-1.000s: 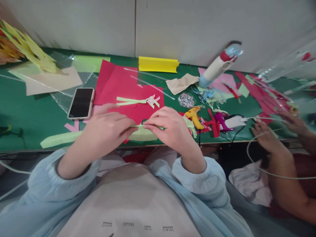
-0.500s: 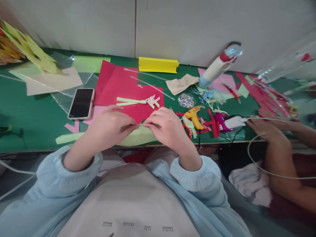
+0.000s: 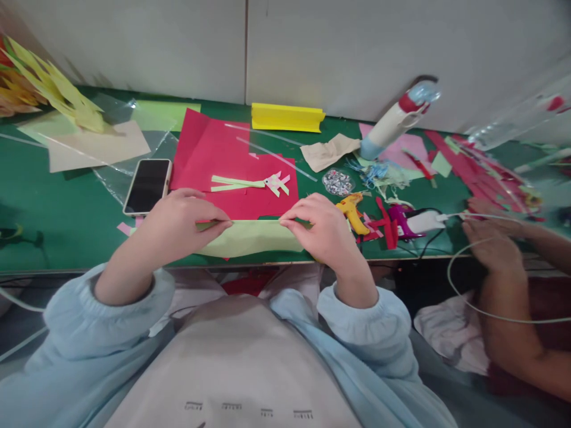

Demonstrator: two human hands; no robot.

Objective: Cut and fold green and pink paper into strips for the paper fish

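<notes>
A pale green strip of paper (image 3: pixel 255 239) spans the gap between my hands near the table's front edge. My left hand (image 3: pixel 187 224) is closed in a pinch on the left part of its upper edge. At the right part of the same edge, my right hand (image 3: pixel 325 230) pinches it with thumb and fingers. Just beyond lies a red paper sheet (image 3: pixel 213 145). On it rests a small woven paper fish (image 3: pixel 277 183) in pink and green, with long green strips (image 3: pixel 236 183) trailing to the left.
A phone (image 3: pixel 148 185) lies beyond my left hand. To the right are a yellow glue gun (image 3: pixel 352 211), a purple glue gun (image 3: pixel 401 221), a dish of small beads (image 3: pixel 338 182) and a bottle (image 3: pixel 392 125). Another person's hands (image 3: pixel 495 241) are at the far right, near a white cable.
My hands have moved apart sideways along the green paper's upper edge, the left one leftward and the right one rightward. More of the paper shows between them.
</notes>
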